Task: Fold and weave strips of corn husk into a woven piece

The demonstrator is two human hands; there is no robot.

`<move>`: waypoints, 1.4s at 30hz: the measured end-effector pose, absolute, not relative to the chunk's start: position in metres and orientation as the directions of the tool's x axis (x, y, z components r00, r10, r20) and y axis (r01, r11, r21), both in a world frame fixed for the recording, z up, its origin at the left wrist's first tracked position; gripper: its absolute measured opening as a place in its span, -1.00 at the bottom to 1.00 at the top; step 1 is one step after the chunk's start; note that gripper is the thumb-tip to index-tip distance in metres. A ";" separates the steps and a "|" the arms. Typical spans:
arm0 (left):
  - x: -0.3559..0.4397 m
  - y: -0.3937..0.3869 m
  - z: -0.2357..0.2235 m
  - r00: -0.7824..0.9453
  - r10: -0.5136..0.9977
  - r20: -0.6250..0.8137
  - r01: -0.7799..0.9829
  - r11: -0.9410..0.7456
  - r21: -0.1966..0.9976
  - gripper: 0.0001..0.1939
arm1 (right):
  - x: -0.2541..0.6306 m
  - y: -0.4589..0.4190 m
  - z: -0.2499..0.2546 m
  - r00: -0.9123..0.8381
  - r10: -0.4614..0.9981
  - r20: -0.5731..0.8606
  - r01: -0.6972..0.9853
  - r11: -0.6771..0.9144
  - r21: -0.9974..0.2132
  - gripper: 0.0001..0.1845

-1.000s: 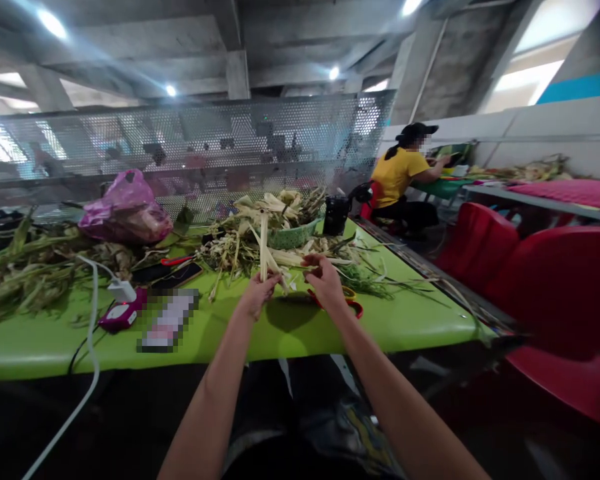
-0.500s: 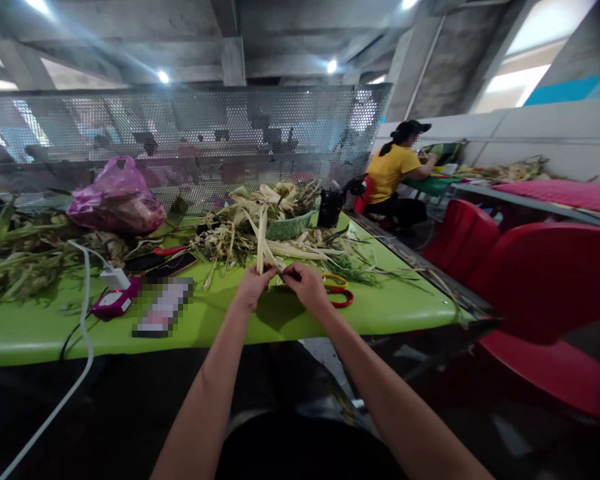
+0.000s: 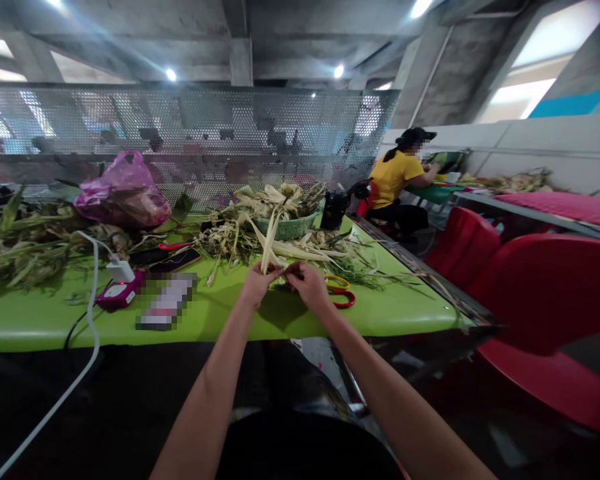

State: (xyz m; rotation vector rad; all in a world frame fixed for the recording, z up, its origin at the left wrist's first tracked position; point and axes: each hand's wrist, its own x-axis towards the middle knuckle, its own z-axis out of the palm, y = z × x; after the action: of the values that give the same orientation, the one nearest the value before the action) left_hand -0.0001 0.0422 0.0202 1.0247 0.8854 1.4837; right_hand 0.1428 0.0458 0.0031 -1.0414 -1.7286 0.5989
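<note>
Pale dried husk strips [image 3: 269,243] stand up from my left hand [image 3: 259,283], whose fingers are closed round their lower ends. Close beside it, my right hand [image 3: 306,280] pinches the lower end of the same strips, its fingertips nearly meeting the left thumb. The exact spot between the fingertips is too small to make out. Scissors with red and yellow handles [image 3: 344,300] lie just right of my right hand, their blades hidden behind it. Beyond the hands, a green basket [image 3: 293,229] is heaped with dried husks [image 3: 280,199], and more loose strips lie around it.
On the green table [image 3: 395,310] lie a phone [image 3: 167,303], a purple power block [image 3: 120,291] with a white cable, and a purple plastic bag [image 3: 125,193]. A black container [image 3: 333,210] stands behind. Red chairs [image 3: 545,287] and a seated person in yellow [image 3: 395,175] are at right.
The view has shifted slightly. The upright husk strips lean a little more to the right. Both hands keep hold close together.
</note>
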 end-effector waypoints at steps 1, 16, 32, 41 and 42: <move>0.000 0.043 0.020 -0.052 0.989 0.137 -0.354 -0.147 0.924 -0.72 | 0.143 0.045 0.003 -0.134 0.856 0.500 0.379 0.510 -0.772 -0.89; -0.012 0.044 0.014 0.130 0.991 0.042 -0.641 0.052 0.765 -0.70 | 0.133 0.032 0.007 -0.086 0.799 0.595 0.425 0.570 -0.704 -0.87; -0.013 0.041 0.018 0.155 0.985 0.069 -0.780 0.079 0.620 -0.80 | 0.122 0.020 0.009 -0.318 0.794 0.518 0.435 0.608 -0.664 -0.88; -0.015 0.039 0.018 0.124 0.990 0.067 -0.779 0.055 0.625 -0.78 | 0.117 0.012 0.010 -0.312 0.790 0.528 0.573 0.600 -0.558 -0.61; -0.014 0.039 0.018 0.127 0.990 0.065 -0.776 0.059 0.628 -0.79 | 0.117 0.012 0.010 -0.305 0.790 0.532 0.584 0.597 -0.550 -0.67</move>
State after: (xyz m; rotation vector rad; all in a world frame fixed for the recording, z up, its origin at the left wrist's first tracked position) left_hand -0.0143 0.0392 0.0185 0.6030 0.4403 1.4042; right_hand 0.1172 0.0123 0.0096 -1.0881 -2.0159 0.3230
